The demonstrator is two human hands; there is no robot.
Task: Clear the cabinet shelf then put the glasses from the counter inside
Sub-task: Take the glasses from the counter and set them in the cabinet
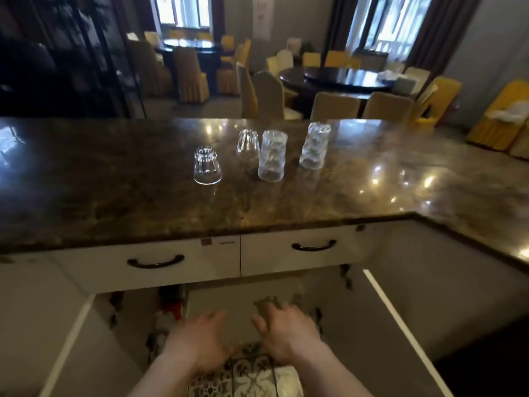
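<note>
Several clear glasses stand upside down on the dark stone counter [114, 181]: a short one [207, 166] at the left, a rounded one [247, 144] behind it, and two tall ribbed ones [272, 156] [315, 146]. Below the counter the cabinet [234, 293] has both doors swung open. My left hand [200, 336] and my right hand [286, 328] reach into it side by side, fingers spread, palms down, over a patterned item [252, 373]. Whether either hand grips anything is unclear.
Two white drawers with dark handles [156, 262] [313, 246] sit under the counter edge. The open doors [68, 339] [400, 325] flank my arms. Red and white items [171, 308] sit inside the cabinet at the left. Dining tables and yellow-covered chairs fill the room beyond.
</note>
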